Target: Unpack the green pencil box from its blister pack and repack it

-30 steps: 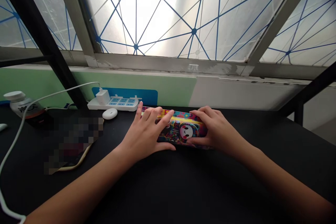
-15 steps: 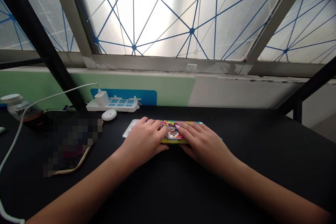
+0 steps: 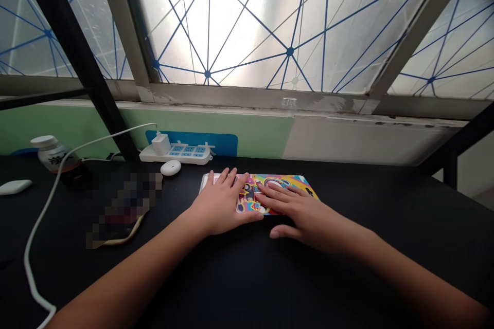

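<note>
A flat, thin piece with a bright cartoon print point(image 3: 249, 193) lies on the black tabletop point(image 3: 247, 277); its kind I cannot make out. It is yellow, pink and blue, with a whitish strip at the left end. My left hand point(image 3: 219, 205) rests flat on its left part, fingers spread and pointing away from me, thumb along the near edge. Over the right part lies my right hand point(image 3: 304, 211), fingers stretched out toward the left, thumb apart on the near side. Both hands are open, and they cover much of the print.
At the back left stands a white power strip point(image 3: 189, 151) with a charger plug point(image 3: 161, 144) and a white cable point(image 3: 42, 205). Close by are a round white case point(image 3: 170, 167), a blurred-out object with a tan edge point(image 3: 133, 229) and a white-capped bottle point(image 3: 54, 154).
The printed piece now lies flatter, with more of its top showing. Fingers of both hands have straightened and spread, and the right thumb has come away from the near edge. The view has shifted left.
</note>
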Motion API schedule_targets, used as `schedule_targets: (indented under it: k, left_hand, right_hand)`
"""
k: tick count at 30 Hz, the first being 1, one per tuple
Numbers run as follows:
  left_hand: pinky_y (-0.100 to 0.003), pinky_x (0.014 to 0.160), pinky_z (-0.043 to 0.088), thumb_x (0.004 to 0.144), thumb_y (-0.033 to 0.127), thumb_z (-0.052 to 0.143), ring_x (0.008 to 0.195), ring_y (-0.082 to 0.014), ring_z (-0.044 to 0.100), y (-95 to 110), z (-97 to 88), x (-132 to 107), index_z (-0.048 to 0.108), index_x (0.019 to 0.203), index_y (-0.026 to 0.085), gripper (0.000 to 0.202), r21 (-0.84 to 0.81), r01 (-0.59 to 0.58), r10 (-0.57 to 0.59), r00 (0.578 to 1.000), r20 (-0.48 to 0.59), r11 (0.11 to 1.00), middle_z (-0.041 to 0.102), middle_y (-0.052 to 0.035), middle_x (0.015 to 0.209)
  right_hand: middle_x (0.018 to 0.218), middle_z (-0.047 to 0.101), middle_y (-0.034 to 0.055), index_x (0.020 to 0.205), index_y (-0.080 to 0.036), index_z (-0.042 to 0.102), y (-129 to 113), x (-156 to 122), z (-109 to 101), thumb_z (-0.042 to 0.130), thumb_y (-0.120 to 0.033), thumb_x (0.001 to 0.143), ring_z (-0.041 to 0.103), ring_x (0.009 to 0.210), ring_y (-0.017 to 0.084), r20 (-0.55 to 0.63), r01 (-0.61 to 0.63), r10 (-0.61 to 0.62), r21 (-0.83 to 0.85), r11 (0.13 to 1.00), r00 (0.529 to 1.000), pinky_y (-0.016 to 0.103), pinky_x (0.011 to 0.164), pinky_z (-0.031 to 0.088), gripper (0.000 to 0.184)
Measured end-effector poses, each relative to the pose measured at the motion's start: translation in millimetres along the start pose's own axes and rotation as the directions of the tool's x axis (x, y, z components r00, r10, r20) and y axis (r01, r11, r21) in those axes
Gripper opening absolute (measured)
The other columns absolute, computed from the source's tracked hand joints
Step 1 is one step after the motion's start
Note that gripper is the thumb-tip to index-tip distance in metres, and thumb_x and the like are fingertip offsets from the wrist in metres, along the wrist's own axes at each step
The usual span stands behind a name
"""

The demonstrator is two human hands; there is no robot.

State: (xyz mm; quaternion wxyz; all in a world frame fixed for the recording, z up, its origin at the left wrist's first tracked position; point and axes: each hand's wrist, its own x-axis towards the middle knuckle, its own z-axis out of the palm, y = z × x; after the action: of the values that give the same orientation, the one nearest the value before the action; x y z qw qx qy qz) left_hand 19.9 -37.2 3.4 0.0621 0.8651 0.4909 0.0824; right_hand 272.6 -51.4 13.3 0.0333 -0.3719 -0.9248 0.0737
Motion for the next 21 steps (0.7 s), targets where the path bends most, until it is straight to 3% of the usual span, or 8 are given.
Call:
schedule_targets:
  k: [5,8,10,12,16,18,21]
  left_hand:
    - [-0.063,0.119,0.01,0.076,0.094,0.028,0.152,-0.0364,0.015,-4.3,-4.4,0.4,0.022,0.159,0.021,0.112,-0.045,0.015,-0.013,0.998,0.06,0.999,0.019,-0.0137,0.166]
    - [-0.063,0.12,0.009,0.077,0.094,0.028,0.153,-0.0355,0.011,-7.5,-4.2,0.6,0.018,0.16,0.023,0.111,-0.058,-0.006,0.009,0.998,0.068,0.998,0.016,-0.0126,0.166]
    - [-0.064,0.119,0.009,0.078,0.093,0.028,0.153,-0.0359,0.01,-7.3,-3.9,-0.4,0.016,0.161,0.022,0.109,-0.057,-0.023,0.027,0.998,0.056,0.998,0.014,-0.0146,0.166]
    - [-0.065,0.118,0.009,0.08,0.091,0.027,0.153,-0.0376,0.009,-5.4,-3.4,-2.4,0.017,0.16,0.022,0.107,-0.045,-0.035,0.037,0.999,0.035,0.998,0.012,-0.0172,0.166]
    - [-0.069,0.116,0.009,0.084,0.087,0.029,0.152,-0.0388,0.008,-3.9,-2.3,-5.3,0.02,0.16,0.024,0.099,-0.021,-0.047,0.047,0.999,0.0,0.999,0.013,-0.0189,0.166]
    - [-0.068,0.116,0.011,0.086,0.085,0.03,0.152,-0.038,0.01,-6.9,-2.7,-4.8,0.016,0.16,0.026,0.096,-0.029,-0.046,0.047,0.999,0.017,0.999,0.014,-0.0171,0.166]
    - [-0.066,0.117,0.011,0.088,0.084,0.028,0.153,-0.0361,0.009,-15.1,-5.5,-2.2,0.014,0.16,0.027,0.093,-0.054,-0.045,0.049,0.997,0.061,0.998,0.014,-0.0151,0.166]
  right_hand:
    - [0.152,0.048,0.0004,0.145,-0.037,0.051,36.2,-27.3,-24.0,0.056,-0.062,0.093,0.041,0.142,0.032,0.051,-0.103,0.1,0.063,0.993,0.994,0.048,0.115,0.036,0.058]
    - [0.132,0.068,0.0057,0.127,-0.031,0.07,40.9,-33.2,-23.4,0.058,-0.063,0.091,0.059,0.127,0.034,-0.082,-0.148,0.144,-0.054,0.987,0.986,0.05,0.107,0.044,0.05]
    - [0.124,0.072,0.0105,0.122,-0.027,0.073,30.3,-26.5,-15.9,0.06,-0.065,0.089,0.064,0.119,0.036,-0.215,-0.14,0.102,-0.171,0.975,0.971,0.056,0.105,0.044,0.052]
    - [0.136,0.064,0.0153,0.135,-0.023,0.063,12.4,-13.0,-3.7,0.059,-0.064,0.089,0.06,0.125,0.037,-0.283,-0.099,0.028,-0.239,0.966,0.959,0.059,0.105,0.043,0.062]
    - [0.159,0.035,0.0178,0.157,-0.021,0.03,-15.7,13.9,22.7,0.061,-0.058,0.091,0.034,0.145,0.037,-0.239,0.02,-0.085,-0.262,0.965,0.967,0.06,0.11,0.04,0.082]
    - [0.16,0.035,0.0147,0.158,-0.025,0.027,-14.8,18.1,30.8,0.061,-0.048,0.094,0.03,0.147,0.036,-0.236,0.037,-0.105,-0.273,0.961,0.966,0.06,0.112,0.037,0.076]
    - [0.157,0.041,0.0093,0.157,-0.032,0.027,3.7,8.4,35.1,0.052,-0.031,0.1,0.036,0.145,0.031,-0.265,0.029,-0.106,-0.279,0.96,0.958,0.058,0.112,0.039,0.062]
